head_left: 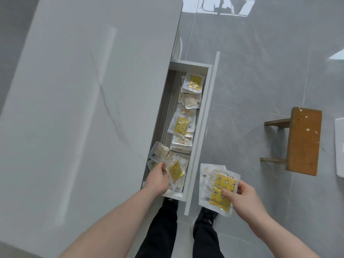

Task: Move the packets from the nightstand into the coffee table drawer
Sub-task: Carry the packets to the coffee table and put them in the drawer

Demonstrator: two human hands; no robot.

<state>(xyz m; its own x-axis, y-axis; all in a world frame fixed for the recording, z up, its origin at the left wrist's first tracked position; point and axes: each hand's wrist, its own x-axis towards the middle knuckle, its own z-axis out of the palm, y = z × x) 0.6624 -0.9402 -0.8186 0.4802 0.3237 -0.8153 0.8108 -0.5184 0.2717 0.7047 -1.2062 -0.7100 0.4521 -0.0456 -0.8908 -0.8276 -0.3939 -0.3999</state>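
While right hand [245, 199] pinches stack [217, 187], left hand [158, 180] apparently touches drawer [200, 131] packet [176, 171].

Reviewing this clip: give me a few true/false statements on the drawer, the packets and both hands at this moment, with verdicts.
1. The drawer is pulled open. True.
2. The drawer holds no packets. False: many packets lie along it.
3. The right hand holds a stack of packets outside the drawer. True.
4. The left hand rests on the tabletop. False: it reaches into the drawer's near end, touching a yellow packet.
5. A wooden stool stands on the floor to the right. True.
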